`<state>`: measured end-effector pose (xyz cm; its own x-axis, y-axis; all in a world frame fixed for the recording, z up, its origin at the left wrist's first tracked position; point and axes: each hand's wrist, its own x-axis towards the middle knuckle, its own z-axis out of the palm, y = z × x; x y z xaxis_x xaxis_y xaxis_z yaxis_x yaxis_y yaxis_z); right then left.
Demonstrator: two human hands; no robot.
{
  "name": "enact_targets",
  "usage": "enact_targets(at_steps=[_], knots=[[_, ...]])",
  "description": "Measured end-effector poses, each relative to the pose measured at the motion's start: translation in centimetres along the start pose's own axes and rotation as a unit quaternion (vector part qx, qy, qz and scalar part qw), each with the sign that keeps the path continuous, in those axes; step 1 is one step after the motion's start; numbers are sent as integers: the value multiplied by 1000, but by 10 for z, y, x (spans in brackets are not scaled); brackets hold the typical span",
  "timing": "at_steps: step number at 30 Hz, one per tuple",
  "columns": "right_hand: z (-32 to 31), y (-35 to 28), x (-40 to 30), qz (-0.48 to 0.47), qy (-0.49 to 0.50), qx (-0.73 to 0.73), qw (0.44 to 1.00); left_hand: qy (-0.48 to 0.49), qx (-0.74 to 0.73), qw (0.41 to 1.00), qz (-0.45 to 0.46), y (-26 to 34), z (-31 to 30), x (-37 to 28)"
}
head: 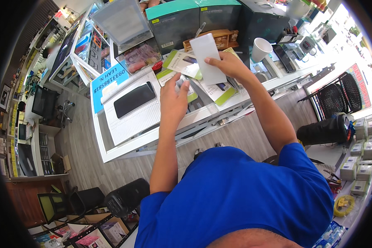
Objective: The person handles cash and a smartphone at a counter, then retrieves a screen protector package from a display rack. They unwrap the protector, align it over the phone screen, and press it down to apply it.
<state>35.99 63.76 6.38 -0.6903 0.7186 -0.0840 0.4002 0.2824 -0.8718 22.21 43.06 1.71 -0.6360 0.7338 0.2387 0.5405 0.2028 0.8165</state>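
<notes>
My right hand [232, 65] grips a flat white rectangular piece [206, 54], paper or thin card, by its right edge. Just left of it, my left hand [175, 97] has thumb and fingers apart with nothing between them. It hovers over or touches a green-and-white retail package [192, 96]; which of the two I cannot tell. A second such package [181, 63] lies behind, and a third [221, 93] is partly under the white piece. Left of my left hand, a black smartphone [135, 99] lies face up on an open ruled notebook [111, 122].
The glass-topped counter [127, 152] has a white frame. A blue sign with writing [97, 100] lies at its left end. Farther back are a clear plastic box [121, 24], dark headphone boxes [176, 28], a wooden holder [221, 38], a white cup [262, 49] and another phone [283, 58].
</notes>
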Motion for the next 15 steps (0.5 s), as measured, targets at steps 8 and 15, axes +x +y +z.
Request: enact_targets(at_steps=[8,15], knots=[[10,-7,8,-60,-7,-63,996,0,-43,999,-31,2,14,7],[0,-29,-123,-352,-1,-122,928,22,-651,757,-52,57,9,-5]])
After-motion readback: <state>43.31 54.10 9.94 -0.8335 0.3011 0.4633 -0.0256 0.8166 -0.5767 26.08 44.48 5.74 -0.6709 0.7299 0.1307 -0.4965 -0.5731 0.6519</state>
